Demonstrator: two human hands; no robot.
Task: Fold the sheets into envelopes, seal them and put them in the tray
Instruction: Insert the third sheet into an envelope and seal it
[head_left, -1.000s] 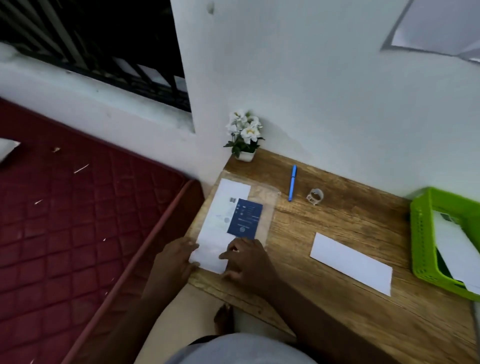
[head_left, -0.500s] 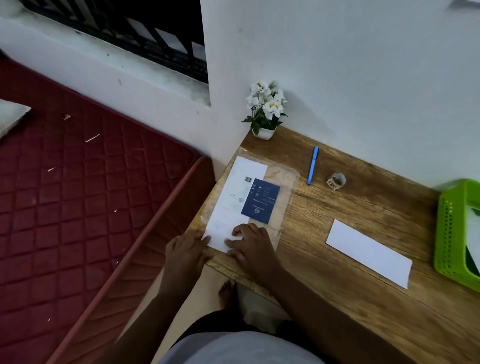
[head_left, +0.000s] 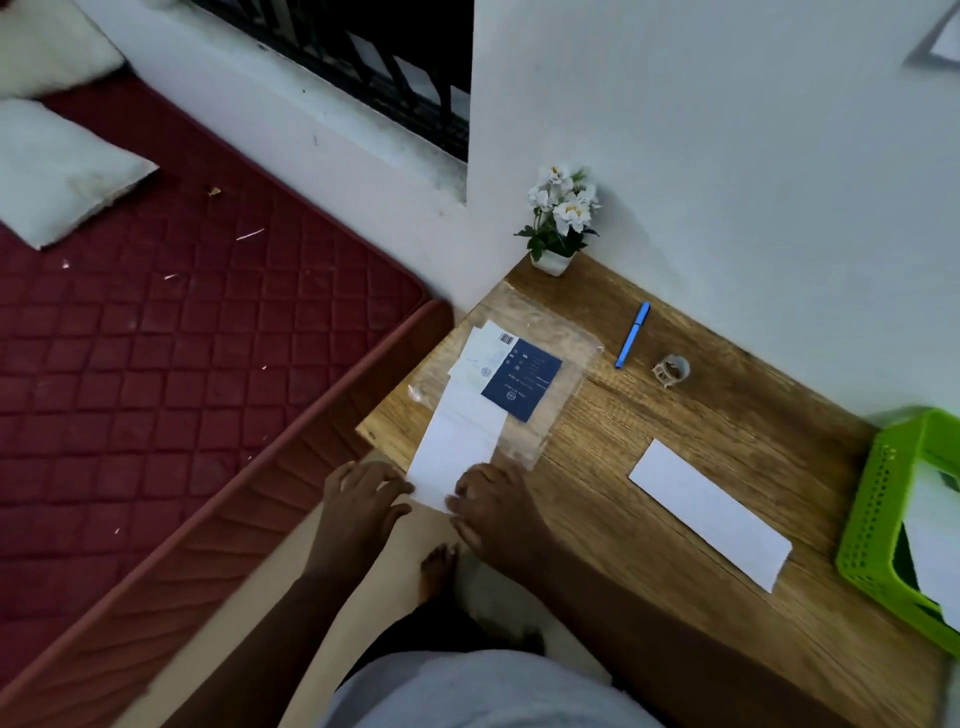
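A white sheet (head_left: 457, 441) sticks halfway out of a clear plastic pack (head_left: 561, 415) with a dark blue label, at the desk's near left corner. The sheet's near end hangs over the desk edge. My left hand (head_left: 363, 501) holds its near left corner. My right hand (head_left: 493, 501) grips the near right edge, fingers curled over it. A folded white envelope (head_left: 711, 514) lies flat on the desk to the right. At the far right stands the green tray (head_left: 872, 514) with white paper inside it.
A blue pen (head_left: 632, 335) and a small tape roll (head_left: 672, 370) lie near the wall. A little pot of white flowers (head_left: 561, 218) stands in the desk's back corner. A red mattress (head_left: 182, 338) with white pillows lies left of the desk.
The white sheet has slid toward me out of the plastic pack, with both hands drawing back over the desk edge. The camera has tilted, so the desk sits lower and further right.
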